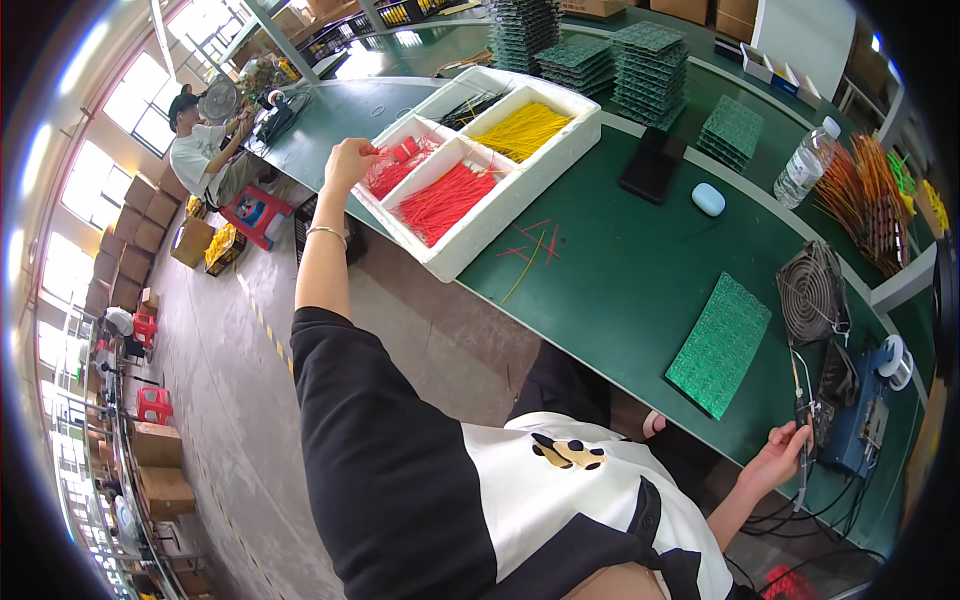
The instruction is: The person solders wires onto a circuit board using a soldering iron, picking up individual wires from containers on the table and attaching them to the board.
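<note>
My left hand (350,163) reaches over the near left compartment of a white foam box (520,200), its fingertips pinched together. What they hold, if anything, is too small to make out. Beside them in that compartment lie a red roll (405,150) and loose red wires. Another compartment holds a bundle of red wires (447,203), and a third holds yellow wires (520,131). Dark wires (470,110) fill the remaining one. At the right, my right hand (780,458) is closed around a soldering iron (802,408), its tip pointing away from me. A green circuit board panel (720,345) lies to its left.
Stacked green boards (648,75) stand at the back. A black phone (653,165), a pale blue case (708,199) and a water bottle (808,162) are on the bench. A small fan (812,292), a blue soldering station (862,410) and solder spool (897,362) crowd the right. Another person (205,155) sits far left.
</note>
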`<action>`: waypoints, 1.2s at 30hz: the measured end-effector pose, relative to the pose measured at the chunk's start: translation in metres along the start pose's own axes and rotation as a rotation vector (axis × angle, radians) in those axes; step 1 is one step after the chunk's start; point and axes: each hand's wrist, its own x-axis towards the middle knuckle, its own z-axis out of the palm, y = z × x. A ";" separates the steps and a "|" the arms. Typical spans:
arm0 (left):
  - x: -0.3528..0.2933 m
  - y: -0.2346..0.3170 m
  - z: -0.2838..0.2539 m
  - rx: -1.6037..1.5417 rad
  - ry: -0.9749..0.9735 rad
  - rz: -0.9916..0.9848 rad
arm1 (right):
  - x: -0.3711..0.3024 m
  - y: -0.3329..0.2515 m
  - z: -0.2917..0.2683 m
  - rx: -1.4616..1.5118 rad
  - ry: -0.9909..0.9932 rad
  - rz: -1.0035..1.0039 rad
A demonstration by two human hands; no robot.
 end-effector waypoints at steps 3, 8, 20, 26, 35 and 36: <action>0.001 0.004 0.000 -0.033 0.050 0.005 | 0.000 0.001 -0.001 0.005 -0.021 -0.007; -0.001 0.014 -0.011 -0.085 0.128 0.019 | 0.005 0.005 -0.008 0.025 -0.039 -0.003; -0.087 0.192 -0.044 -0.482 -0.092 0.228 | 0.000 0.001 -0.005 0.171 -0.040 0.036; -0.176 0.279 0.033 -0.379 -0.215 0.339 | -0.006 -0.004 0.006 0.033 -0.137 -0.035; -0.200 0.306 0.069 -0.127 0.126 0.578 | 0.005 -0.014 0.015 0.163 -0.218 -0.056; -0.204 0.311 0.060 -0.122 0.128 0.553 | 0.006 -0.012 0.018 0.001 -0.243 -0.149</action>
